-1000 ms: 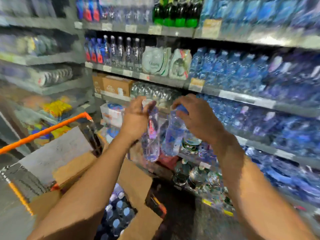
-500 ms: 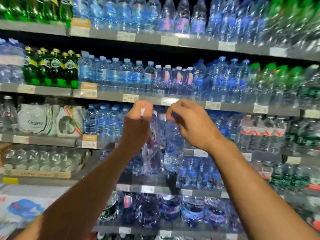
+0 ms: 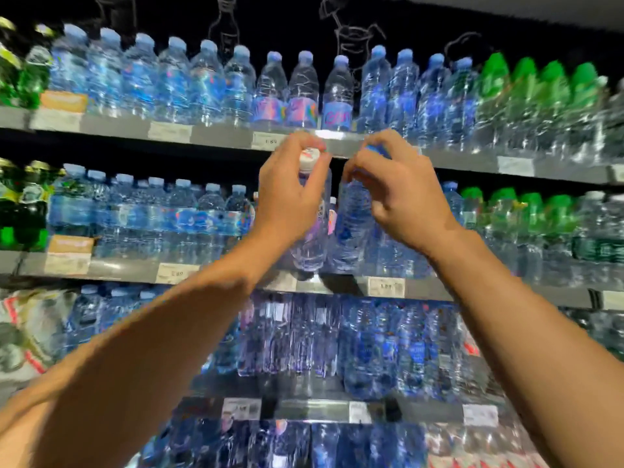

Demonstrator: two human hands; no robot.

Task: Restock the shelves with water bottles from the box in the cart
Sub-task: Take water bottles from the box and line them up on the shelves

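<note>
Two bare forearms reach up from the bottom corners, close to me, and meet in front of the middle of the shelving. The left hand [image 3: 290,194] has its grip curled round the neck of a clear water bottle [image 3: 310,238] with a white cap, thumb and fingertips pinching just under that cap; the bottle hangs upright below the hand, its base level with the front edge of the second shelf [image 3: 118,268]. Just beside it, the right hand [image 3: 401,194] pinches the top of a second water bottle [image 3: 354,224], this one with a blue cap that peeks out between the fingers. The two bottles hang side by side, very near each other; whether they touch I cannot tell.

Both hands are raised to about the lip of the top shelf [image 3: 219,135], where white price tags [image 3: 268,140] sit along the grey edge. Behind the hands, the top shelf carries a long row of blue-capped bottles [image 3: 206,82], three of them with pinkish-blue labels directly above the hands, and green-capped bottles [image 3: 526,106] off to the right. Dark green glass bottles [image 3: 20,211] stand at the far left. The lower shelves are packed with more clear bottles, blurred. Highest and farthest, a black wall bears white chalk-style drawings [image 3: 351,32].
</note>
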